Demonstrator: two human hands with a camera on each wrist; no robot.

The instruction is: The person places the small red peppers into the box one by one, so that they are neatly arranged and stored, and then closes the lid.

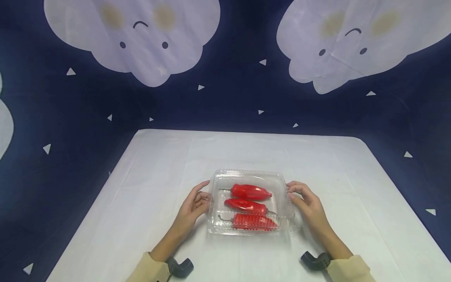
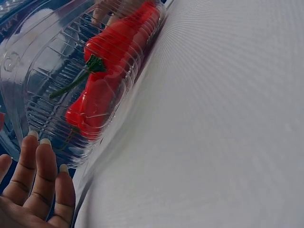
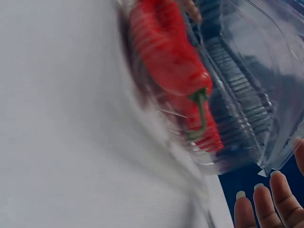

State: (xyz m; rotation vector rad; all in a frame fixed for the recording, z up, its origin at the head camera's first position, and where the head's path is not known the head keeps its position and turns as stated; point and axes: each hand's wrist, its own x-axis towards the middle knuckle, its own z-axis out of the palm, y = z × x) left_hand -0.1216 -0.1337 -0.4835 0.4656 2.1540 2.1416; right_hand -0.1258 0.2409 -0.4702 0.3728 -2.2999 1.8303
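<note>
A clear plastic clamshell box (image 1: 219, 176) sits on the white table with three red peppers inside. The far pepper (image 1: 251, 192), the middle pepper (image 1: 243, 205) and the near pepper (image 1: 254, 221) lie roughly side by side, with thin green stems. My left hand (image 1: 192, 207) is at the box's left side, fingers fairly straight and fingertips at the ribbed wall. On the opposite side, my right hand (image 1: 308, 203) has thumb and fingertips at the box's right edge. The right wrist view shows its fingers (image 3: 284, 197) extended by the lid's corner.
The white table (image 1: 169, 156) stretches around the box. Behind it hangs a dark blue cloth (image 1: 239, 98) with white clouds and small triangles. Each wrist wears a dark band with a curved mount, the left mount (image 1: 183, 268) and right mount (image 1: 311, 260) near the table's front.
</note>
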